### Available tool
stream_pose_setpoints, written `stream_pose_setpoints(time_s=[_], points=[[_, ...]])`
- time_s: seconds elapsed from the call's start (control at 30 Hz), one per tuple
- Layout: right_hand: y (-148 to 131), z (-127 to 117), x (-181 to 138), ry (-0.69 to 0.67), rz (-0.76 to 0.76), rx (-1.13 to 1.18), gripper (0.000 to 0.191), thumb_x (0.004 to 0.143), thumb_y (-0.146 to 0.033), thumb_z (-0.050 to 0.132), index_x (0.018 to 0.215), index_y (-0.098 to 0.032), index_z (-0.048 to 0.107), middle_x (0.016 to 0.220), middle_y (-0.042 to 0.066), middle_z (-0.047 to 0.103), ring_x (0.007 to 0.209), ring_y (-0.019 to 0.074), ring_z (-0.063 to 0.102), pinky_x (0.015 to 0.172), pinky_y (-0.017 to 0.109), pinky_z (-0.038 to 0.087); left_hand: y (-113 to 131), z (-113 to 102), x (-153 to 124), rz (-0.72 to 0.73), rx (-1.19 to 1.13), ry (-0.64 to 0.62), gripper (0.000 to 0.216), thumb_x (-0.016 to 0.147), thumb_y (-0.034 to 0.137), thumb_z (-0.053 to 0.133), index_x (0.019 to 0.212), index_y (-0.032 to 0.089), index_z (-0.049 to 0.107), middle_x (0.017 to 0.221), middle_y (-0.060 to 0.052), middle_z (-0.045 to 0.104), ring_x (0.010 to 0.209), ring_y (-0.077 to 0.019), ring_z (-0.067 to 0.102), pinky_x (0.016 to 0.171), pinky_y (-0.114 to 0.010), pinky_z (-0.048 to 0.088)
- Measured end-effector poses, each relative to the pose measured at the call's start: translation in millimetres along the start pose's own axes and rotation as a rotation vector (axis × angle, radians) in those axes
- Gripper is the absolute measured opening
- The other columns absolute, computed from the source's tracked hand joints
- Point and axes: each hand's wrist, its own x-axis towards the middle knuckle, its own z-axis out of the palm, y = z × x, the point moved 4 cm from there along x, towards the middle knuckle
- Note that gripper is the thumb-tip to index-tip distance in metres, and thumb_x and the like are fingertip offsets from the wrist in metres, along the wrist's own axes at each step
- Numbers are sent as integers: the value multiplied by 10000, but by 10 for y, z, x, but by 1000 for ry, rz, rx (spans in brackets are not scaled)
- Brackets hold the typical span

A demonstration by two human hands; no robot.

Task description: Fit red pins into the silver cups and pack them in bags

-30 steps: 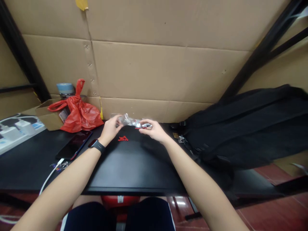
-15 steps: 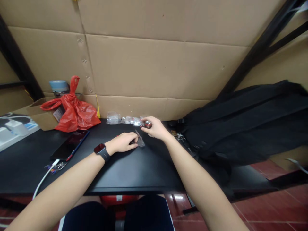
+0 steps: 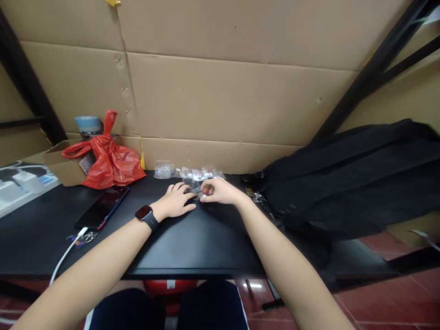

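My left hand [image 3: 174, 200], with a dark smartwatch on the wrist, lies on the black table with its fingers spread. Its fingertips are beside a clear plastic bag [image 3: 193, 184]. Close to its right, my right hand [image 3: 220, 191] pinches a small red-and-clear item [image 3: 205, 190], mostly hidden by the fingers; its kind cannot be made out. Behind the hands, along the cardboard wall, runs a row of small clear plastic packets [image 3: 202, 173], some with shiny silver and red contents. Another clear packet [image 3: 164, 170] sits at the row's left end.
A red plastic bag [image 3: 115, 162] rests by an open cardboard box [image 3: 65, 165] at the left, with a blue-lidded container [image 3: 88, 123] behind. In front are a phone [image 3: 103, 208] on a white cable and a power strip [image 3: 20, 192]. A black backpack [image 3: 343, 178] fills the right side.
My right hand has come down and nearer, towards my left hand, with the small item. My left hand's fingers have spread, and the clear plastic now lies farther back between the hands.
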Motion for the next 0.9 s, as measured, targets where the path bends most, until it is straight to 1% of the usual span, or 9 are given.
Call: stream_pose_setpoints(time_s=[0.1, 0.17, 0.27, 0.33, 0.5, 0.63, 0.73, 0.8, 0.9], points=[[52, 31, 19, -3, 58, -93, 270, 667, -332, 811, 838, -171, 677, 779, 20, 703, 689, 152, 621, 644, 250, 451, -36, 19, -4, -29, -28, -60, 507, 955, 586, 410, 1396, 362, 521, 1497, -97, 451, 1441, -394, 235, 1098, -589, 238], [82, 42, 28, -6, 76, -109, 283, 663, -344, 820, 837, -173, 676, 791, 28, 713, 707, 163, 638, 649, 252, 454, -49, 20, -6, -26, -60, -122, 508, 956, 581, 413, 1420, 387, 487, 1545, -90, 402, 1469, -390, 199, 1108, -606, 210], [118, 34, 32, 10, 99, -118, 315, 647, -372, 839, 831, -175, 674, 798, 29, 719, 708, 166, 650, 649, 252, 453, -42, -7, -15, 18, -107, -212, 495, 956, 543, 447, 1432, 409, 463, 1591, -88, 328, 1482, -354, 218, 1123, -583, 198], [130, 28, 35, 23, 102, -110, 328, 641, -387, 846, 819, -174, 670, 792, 25, 718, 695, 161, 648, 637, 247, 446, -30, -36, -24, 52, -125, -239, 483, 956, 527, 461, 1427, 418, 467, 1597, -97, 314, 1475, -332, 257, 1126, -567, 196], [144, 76, 61, -4, 49, 13, 304, 656, -323, 834, 854, -166, 665, 744, 5, 691, 621, 136, 624, 598, 235, 444, -20, -72, -37, 83, -151, -226, 454, 940, 526, 492, 1381, 426, 525, 1568, -99, 373, 1452, -334, 313, 1117, -572, 188], [175, 123, 86, -18, 21, 125, 308, 676, -222, 794, 950, -162, 666, 842, 18, 690, 630, 125, 627, 603, 234, 470, -13, -71, -39, 119, -182, -216, 428, 929, 502, 528, 1349, 428, 557, 1548, -94, 409, 1453, -330, 314, 1113, -585, 187], [169, 131, 114, 62, -43, 2, 319, 672, -223, 809, 959, -168, 681, 861, 19, 680, 629, 118, 583, 620, 241, 449, -11, -80, -37, 135, -198, -208, 420, 924, 476, 556, 1341, 429, 566, 1553, -90, 400, 1453, -336, 313, 1112, -593, 197], [146, 148, 137, 130, -101, -105, 308, 673, -230, 825, 945, -176, 690, 878, 26, 674, 695, 137, 578, 675, 259, 443, -10, -92, -38, 136, -200, -206, 415, 922, 458, 567, 1336, 425, 573, 1571, -89, 368, 1454, -346, 310, 1111, -606, 200], [127, 219, 170, 165, -139, -179, 199, 764, -234, 768, 941, -188, 691, 921, 43, 672, 845, 176, 598, 772, 287, 443, -8, -116, -44, 131, -201, -205, 406, 919, 443, 578, 1325, 426, 585, 1598, -78, 313, 1454, -358, 307, 1111, -625, 196]])
